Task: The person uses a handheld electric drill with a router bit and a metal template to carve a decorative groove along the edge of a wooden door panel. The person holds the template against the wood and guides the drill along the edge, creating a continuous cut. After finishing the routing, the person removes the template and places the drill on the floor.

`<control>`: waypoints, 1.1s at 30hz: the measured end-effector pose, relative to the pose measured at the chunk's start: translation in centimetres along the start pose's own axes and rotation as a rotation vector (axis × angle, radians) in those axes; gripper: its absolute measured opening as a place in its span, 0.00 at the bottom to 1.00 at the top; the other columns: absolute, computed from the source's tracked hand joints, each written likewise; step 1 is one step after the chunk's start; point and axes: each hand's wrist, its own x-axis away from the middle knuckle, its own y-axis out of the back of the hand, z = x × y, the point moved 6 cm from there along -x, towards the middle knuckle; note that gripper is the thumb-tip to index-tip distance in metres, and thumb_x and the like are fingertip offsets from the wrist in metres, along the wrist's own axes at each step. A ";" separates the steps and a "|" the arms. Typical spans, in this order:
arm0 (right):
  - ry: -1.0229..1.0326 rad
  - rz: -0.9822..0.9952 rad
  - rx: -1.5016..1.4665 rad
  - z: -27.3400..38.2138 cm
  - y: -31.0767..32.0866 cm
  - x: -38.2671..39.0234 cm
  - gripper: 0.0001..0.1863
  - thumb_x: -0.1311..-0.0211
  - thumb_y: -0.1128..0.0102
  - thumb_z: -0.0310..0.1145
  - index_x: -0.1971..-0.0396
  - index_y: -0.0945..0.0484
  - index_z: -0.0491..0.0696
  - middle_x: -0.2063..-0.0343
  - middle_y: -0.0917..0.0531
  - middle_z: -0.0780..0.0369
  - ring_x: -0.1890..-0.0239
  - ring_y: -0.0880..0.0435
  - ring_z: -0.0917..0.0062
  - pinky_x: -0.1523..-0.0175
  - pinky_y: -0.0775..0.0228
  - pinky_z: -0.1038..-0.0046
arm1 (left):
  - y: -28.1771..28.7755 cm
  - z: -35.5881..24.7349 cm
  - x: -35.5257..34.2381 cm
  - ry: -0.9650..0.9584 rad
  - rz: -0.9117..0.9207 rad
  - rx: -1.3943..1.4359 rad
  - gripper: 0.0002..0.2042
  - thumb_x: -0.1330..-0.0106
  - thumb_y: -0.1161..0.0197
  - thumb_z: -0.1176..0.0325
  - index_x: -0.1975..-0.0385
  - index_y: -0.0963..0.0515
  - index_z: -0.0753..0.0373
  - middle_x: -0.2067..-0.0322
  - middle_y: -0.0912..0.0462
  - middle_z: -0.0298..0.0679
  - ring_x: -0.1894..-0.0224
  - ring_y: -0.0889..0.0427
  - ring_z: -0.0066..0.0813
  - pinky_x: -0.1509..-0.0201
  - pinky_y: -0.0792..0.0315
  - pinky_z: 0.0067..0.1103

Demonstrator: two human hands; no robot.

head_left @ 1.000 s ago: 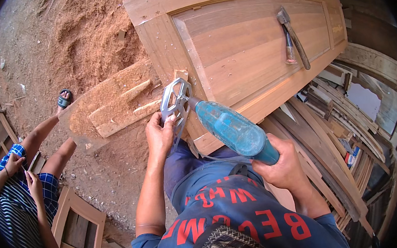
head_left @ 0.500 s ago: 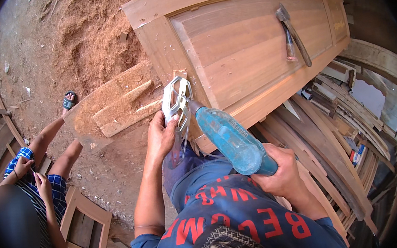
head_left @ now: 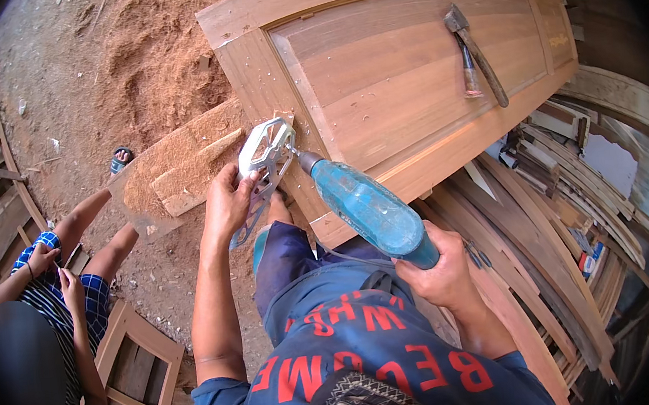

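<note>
In my left hand is a long silver-white metal plate with cut-out openings, pinched near its middle between thumb and fingers. My right hand is wrapped round the rear grip of a worn blue power drill. The drill's tip meets the plate's right side, by a small shiny part that I cannot make out. Both are over the near left corner of a wooden panel door. Farther right on the door lie a hammer and a wooden-handled chisel.
Boards dusted with sawdust lie left of the door, beside a sawdust heap. Stacked timber fills the right side. A seated person in checked shorts is at the left, near a wooden frame.
My left hand and the metal plate have shifted left, and the plate is turned to show more of its face. The drill has also moved slightly left and stays against it.
</note>
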 end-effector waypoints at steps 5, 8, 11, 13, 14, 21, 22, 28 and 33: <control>-0.053 -0.038 -0.128 -0.9 0.5 1.4 0.16 0.48 0.28 0.24 0.57 0.16 0.39 0.70 0.11 0.58 0.67 0.10 0.77 0.58 0.21 0.74 | 1.6 -1.3 0.3 0.004 0.017 0.337 0.09 0.24 0.34 0.72 0.50 0.22 0.68 0.61 0.14 0.35 0.58 0.16 0.22 0.50 0.21 0.23; 0.003 -0.078 -0.189 -0.1 1.1 2.1 0.16 0.48 0.29 0.23 0.57 0.16 0.39 0.69 0.10 0.59 0.65 0.10 0.78 0.56 0.21 0.75 | 2.6 -2.3 -0.2 -0.109 -0.012 0.371 0.10 0.24 0.34 0.74 0.48 0.22 0.67 0.62 0.15 0.34 0.57 0.16 0.22 0.49 0.21 0.22; 0.095 -0.146 -0.280 0.8 1.7 2.9 0.16 0.48 0.29 0.22 0.58 0.16 0.39 0.69 0.10 0.60 0.64 0.10 0.77 0.56 0.21 0.75 | 3.1 -5.1 -0.3 -0.160 -0.064 0.380 0.09 0.24 0.36 0.75 0.48 0.22 0.68 0.60 0.13 0.35 0.57 0.15 0.22 0.49 0.21 0.22; 0.176 -0.148 -0.294 1.0 2.2 3.5 0.17 0.50 0.28 0.22 0.57 0.16 0.38 0.68 0.10 0.59 0.63 0.09 0.78 0.55 0.20 0.74 | 3.1 -7.3 -0.1 -0.196 -0.079 0.418 0.09 0.23 0.36 0.75 0.48 0.22 0.68 0.60 0.13 0.36 0.57 0.15 0.21 0.50 0.21 0.22; 0.229 -0.167 -0.295 1.3 2.5 3.6 0.18 0.50 0.28 0.22 0.57 0.16 0.38 0.68 0.10 0.59 0.63 0.09 0.78 0.55 0.20 0.74 | 3.2 -8.4 0.0 -0.216 -0.086 0.436 0.09 0.23 0.36 0.74 0.48 0.22 0.68 0.60 0.13 0.36 0.58 0.15 0.21 0.50 0.21 0.21; 0.402 -0.297 -0.310 2.6 2.4 4.5 0.18 0.50 0.28 0.22 0.56 0.16 0.39 0.68 0.10 0.60 0.64 0.10 0.78 0.57 0.20 0.73 | 4.3 -12.1 1.8 -0.318 -0.167 0.155 0.09 0.22 0.36 0.71 0.49 0.21 0.68 0.61 0.14 0.36 0.57 0.16 0.22 0.50 0.20 0.23; 0.408 -0.296 -0.271 2.0 2.4 4.7 0.17 0.50 0.28 0.23 0.57 0.16 0.39 0.68 0.10 0.59 0.65 0.10 0.78 0.57 0.20 0.73 | 4.3 -11.8 2.0 -0.306 -0.169 0.076 0.09 0.22 0.36 0.70 0.49 0.21 0.68 0.60 0.14 0.36 0.57 0.15 0.22 0.50 0.20 0.23; 0.172 -0.229 -0.304 -2.4 2.5 5.7 0.13 0.45 0.29 0.25 0.59 0.16 0.40 0.69 0.10 0.61 0.66 0.12 0.80 0.58 0.21 0.72 | 2.6 -12.0 0.6 -0.188 0.147 -0.651 0.14 0.22 0.37 0.59 0.51 0.17 0.65 0.62 0.10 0.48 0.58 0.11 0.38 0.54 0.21 0.39; 0.117 -0.278 -0.279 -4.5 2.4 7.0 0.13 0.43 0.28 0.26 0.58 0.16 0.39 0.68 0.11 0.61 0.64 0.14 0.80 0.56 0.22 0.73 | -1.1 -14.1 -4.3 -0.560 0.289 -0.848 0.15 0.22 0.40 0.55 0.53 0.17 0.62 0.66 0.12 0.55 0.60 0.12 0.56 0.53 0.21 0.45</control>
